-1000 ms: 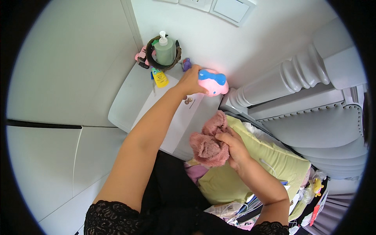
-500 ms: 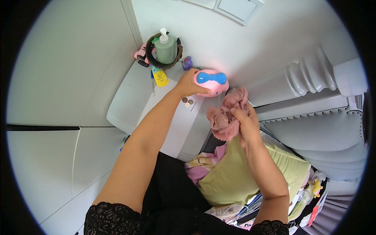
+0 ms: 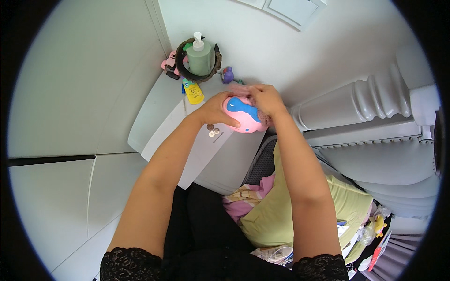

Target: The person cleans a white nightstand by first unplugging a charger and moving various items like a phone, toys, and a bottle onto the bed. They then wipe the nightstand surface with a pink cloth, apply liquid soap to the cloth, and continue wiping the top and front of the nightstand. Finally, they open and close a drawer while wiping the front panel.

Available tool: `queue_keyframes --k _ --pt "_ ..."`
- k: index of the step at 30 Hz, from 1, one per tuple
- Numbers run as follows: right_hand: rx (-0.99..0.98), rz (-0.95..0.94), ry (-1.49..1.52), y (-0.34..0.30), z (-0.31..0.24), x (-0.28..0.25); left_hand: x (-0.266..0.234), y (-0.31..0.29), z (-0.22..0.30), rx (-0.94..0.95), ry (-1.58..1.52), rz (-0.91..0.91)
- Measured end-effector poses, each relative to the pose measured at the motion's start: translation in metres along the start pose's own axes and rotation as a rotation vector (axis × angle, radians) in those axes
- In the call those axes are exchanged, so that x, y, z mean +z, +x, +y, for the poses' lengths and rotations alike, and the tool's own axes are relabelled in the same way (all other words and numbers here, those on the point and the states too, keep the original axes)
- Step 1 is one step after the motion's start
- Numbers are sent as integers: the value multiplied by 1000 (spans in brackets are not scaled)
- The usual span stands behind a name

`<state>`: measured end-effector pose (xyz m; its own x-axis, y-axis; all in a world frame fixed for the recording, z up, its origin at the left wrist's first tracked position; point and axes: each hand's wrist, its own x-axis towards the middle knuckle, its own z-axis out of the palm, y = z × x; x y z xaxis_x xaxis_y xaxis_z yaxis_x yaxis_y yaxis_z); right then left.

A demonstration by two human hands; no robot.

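Note:
My left hand [image 3: 216, 111] grips the near-left side of a rounded pink plastic object [image 3: 243, 121] with a blue bow-shaped patch on top. My right hand [image 3: 269, 100] holds a fluffy dusty-pink cloth [image 3: 240, 89] against the far and right sides of it. Part of the cloth is hidden behind my right fingers and the object. Beside my left thumb, a few small brown and pale discs [image 3: 212, 134] lie on a white sheet of paper [image 3: 190, 161], with a thin dark sliver close by.
A green pump bottle [image 3: 199, 58] stands within a dark ring-shaped holder at the back of the small grey table [image 3: 161, 107]. Around it are a yellow tag [image 3: 193, 92], a purple figurine [image 3: 228, 75] and a pink toy [image 3: 169, 62]. A light-green cushion [image 3: 267, 218] lies at the right, beside the bed frame.
My right hand has carried the fluffy cloth up and left onto the pink object. The object has tilted and shifted slightly nearer, and the paper has turned and slid left with the discs.

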<state>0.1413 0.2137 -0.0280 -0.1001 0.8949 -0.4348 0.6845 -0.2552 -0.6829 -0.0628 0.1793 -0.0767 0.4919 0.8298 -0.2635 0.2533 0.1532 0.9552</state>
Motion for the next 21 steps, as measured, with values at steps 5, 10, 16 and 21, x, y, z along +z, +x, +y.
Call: queue_keyframes --k 5,10,16,21 --pt "-82 473 -312 -47 23 10 0 1 -10 63 31 60" --pt "-437 801 -342 -97 23 63 8 4 -9 115 48 64" --pt "-456 702 -538 -113 15 56 3 6 -16 126 55 53" --pt "-355 855 -447 -115 25 115 3 10 -16 133 60 -1"
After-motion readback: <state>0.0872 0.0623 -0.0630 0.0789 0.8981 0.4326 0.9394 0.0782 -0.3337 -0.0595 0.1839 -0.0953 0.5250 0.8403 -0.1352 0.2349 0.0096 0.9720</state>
